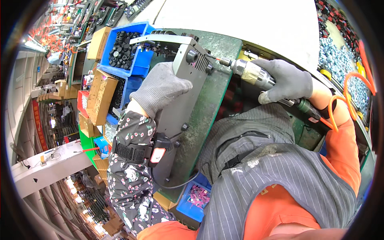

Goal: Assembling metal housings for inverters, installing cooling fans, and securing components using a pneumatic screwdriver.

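Observation:
My left hand point(162, 88), in a grey glove, grips the upper part of a long grey metal casing point(176, 116), its thumb lying across the face. The casing rests on a green work surface point(222, 48) and carries black rubber feet point(192, 56), vent slots and a pale bar handle point(164, 38). My gloved right hand point(290, 80) is wrapped around a power screwdriver point(252, 74), held roughly level. Its bit points left at the casing's end, close to a black foot; whether the tip touches a screw is too small to tell.
Left of the casing stand a blue bin point(105, 58) of black round parts and open cardboard boxes point(100, 98). A blue bin point(186, 208) with pink pieces sits low. An orange coiled hose point(362, 76) hangs at right, near many small silvery parts point(334, 56). A white tabletop point(240, 16) lies beyond.

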### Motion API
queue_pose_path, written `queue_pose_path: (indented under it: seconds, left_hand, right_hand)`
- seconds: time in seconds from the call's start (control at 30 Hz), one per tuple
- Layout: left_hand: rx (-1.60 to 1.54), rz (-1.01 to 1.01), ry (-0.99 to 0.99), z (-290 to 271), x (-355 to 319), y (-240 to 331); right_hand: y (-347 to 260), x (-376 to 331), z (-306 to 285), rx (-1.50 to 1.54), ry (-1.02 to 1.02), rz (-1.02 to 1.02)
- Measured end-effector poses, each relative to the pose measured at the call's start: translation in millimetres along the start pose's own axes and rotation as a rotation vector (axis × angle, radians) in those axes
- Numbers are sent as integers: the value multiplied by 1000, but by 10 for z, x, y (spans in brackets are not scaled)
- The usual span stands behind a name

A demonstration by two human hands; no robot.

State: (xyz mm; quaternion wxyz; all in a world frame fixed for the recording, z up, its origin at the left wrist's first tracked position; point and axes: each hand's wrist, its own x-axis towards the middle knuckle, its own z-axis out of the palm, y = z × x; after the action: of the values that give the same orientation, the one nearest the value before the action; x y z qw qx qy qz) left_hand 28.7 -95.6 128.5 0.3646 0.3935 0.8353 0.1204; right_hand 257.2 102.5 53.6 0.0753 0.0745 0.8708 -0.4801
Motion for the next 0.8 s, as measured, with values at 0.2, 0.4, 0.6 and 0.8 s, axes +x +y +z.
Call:
queue_pose_path:
  seconds: [0.2, 0.4, 0.6, 0.8]
  left_hand:
    - [78, 156, 555, -320, -566, 436]
    - [-1123, 13, -331, 611, -911, 173]
    - [-1737, -164, -257, 1523, -544, -560]
    - [-1984, 17, -47, 1737, -443, -715]
  right_hand:
    - [27, -215, 71, 153, -36, 78]
    - [151, -421, 319, 446, -111, 11]
    - [234, -473, 511, 431, -89, -64]
    - [135, -502, 533, 448, -167, -66]
